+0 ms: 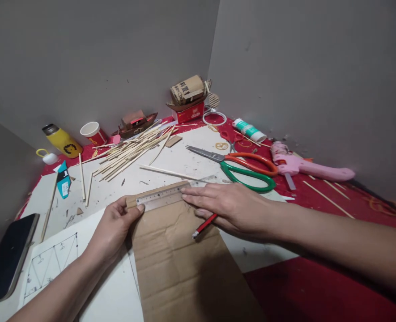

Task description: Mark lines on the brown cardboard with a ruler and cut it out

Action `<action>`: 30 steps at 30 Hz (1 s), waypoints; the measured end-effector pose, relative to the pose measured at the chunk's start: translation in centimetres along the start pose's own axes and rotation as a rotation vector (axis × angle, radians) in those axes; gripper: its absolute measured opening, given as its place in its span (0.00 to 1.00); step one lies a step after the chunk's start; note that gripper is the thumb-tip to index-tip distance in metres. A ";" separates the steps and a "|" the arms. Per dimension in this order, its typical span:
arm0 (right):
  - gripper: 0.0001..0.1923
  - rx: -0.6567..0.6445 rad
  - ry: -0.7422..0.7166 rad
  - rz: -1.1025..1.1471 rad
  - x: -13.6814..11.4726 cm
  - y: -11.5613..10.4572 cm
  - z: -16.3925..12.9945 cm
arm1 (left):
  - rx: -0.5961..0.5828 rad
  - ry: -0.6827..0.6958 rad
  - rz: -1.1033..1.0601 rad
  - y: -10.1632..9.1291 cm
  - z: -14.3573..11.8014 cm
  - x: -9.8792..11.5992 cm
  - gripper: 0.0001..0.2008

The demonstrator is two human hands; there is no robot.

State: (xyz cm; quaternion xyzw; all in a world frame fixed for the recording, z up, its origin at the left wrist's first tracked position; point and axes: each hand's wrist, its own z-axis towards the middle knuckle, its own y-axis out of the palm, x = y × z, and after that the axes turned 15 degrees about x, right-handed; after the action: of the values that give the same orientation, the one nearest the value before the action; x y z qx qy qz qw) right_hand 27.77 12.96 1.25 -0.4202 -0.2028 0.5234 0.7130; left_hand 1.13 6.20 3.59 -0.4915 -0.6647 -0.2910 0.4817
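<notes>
Ruler (160, 195) lies across the top edge of the cardboard (177, 264); left hand (112, 228) pinches its left end, while right hand (227, 203) presses flat fingers (193, 193) on it, gripping a red pencil (204, 225).

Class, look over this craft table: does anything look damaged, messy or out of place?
The cardboard sheet under the ruler is creased and dented near its middle. Wooden sticks lie in a loose, fanned heap, with strays beside it, and small scraps dot the white board. The left hand and right hand hold the ruler.
</notes>
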 end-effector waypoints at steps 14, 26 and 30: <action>0.19 -0.125 0.016 -0.040 0.2 0.5 0.2 | -0.023 1.326 1.206 -1.0 -1.3 0.0 0.21; 0.24 0.089 0.141 0.170 0.8 -0.5 0.4 | -0.287 1.229 1.300 2.2 -1.1 -0.8 0.33; 0.37 0.302 0.488 0.363 1.1 -2.7 2.0 | -0.298 1.243 1.255 2.2 -1.1 -0.8 0.32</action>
State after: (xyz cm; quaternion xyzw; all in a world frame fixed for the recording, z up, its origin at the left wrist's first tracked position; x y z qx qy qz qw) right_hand 28.35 14.50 4.41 -0.4517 0.1317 0.5500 0.6900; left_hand 3.59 5.76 3.04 -0.5755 0.1524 -0.2709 0.7564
